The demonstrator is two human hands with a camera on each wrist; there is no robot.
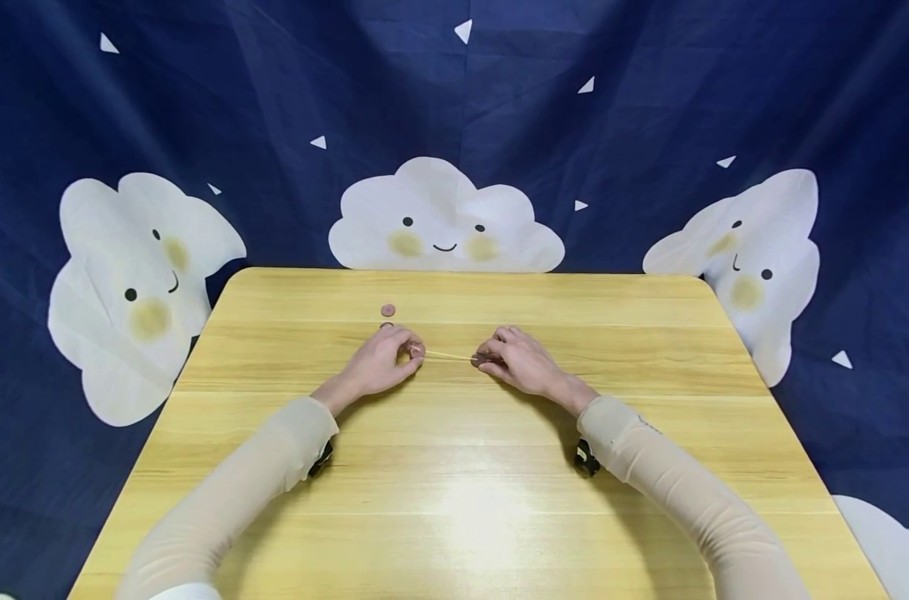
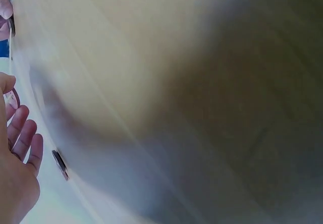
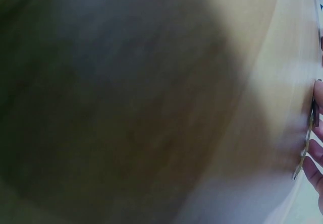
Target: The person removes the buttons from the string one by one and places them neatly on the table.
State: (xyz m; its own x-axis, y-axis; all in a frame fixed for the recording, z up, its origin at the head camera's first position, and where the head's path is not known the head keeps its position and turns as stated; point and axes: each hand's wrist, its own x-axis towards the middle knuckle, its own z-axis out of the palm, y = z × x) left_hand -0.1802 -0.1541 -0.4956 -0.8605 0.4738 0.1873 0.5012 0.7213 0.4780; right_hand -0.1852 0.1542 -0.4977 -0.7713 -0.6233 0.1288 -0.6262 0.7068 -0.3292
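My left hand (image 1: 382,361) pinches a small pinkish disc (image 2: 14,99) between thumb and fingertips, its other fingers loosely bent. Opposite it, my right hand (image 1: 521,360) pinches a dark, thin disc (image 1: 480,359), which shows edge-on in the right wrist view. Between the two hands runs a thin yellow cord (image 1: 448,356), nearly straight and level. How the cord joins the discs is too small to tell. Beyond the left hand, a pinkish disc (image 1: 388,310) lies on the table; a second disc (image 1: 386,325) is partly hidden behind that hand.
The light wooden table (image 1: 454,467) has rounded far corners. Behind it hangs a dark blue cloth (image 1: 454,92) printed with white clouds and small triangles. A black strap device (image 1: 586,457) sits at the right wrist, another (image 1: 321,459) at the left.
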